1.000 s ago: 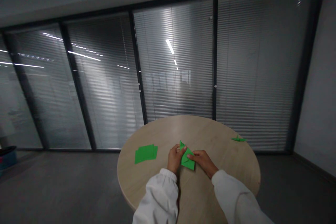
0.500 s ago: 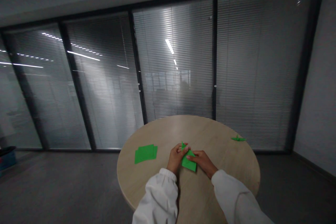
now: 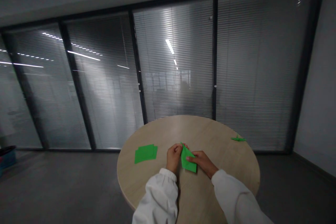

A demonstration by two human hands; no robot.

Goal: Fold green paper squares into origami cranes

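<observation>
One round worktop [image 3: 204,129], one pile of green paper sheets [image 3: 146,153] left of centre, one half-folded green paper piece [image 3: 189,161], one small folded green paper figure [image 3: 238,139] at right, two hands, left hand [image 3: 173,156], right hand [image 3: 202,161].

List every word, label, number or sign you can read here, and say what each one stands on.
None: no text can be read in this view.
The folded green paper held by the left hand and right hand is plain.
The stack of green sheets, the small folded green figure and the round table bear no print.
The glass wall with blinds shows only light reflections.
</observation>
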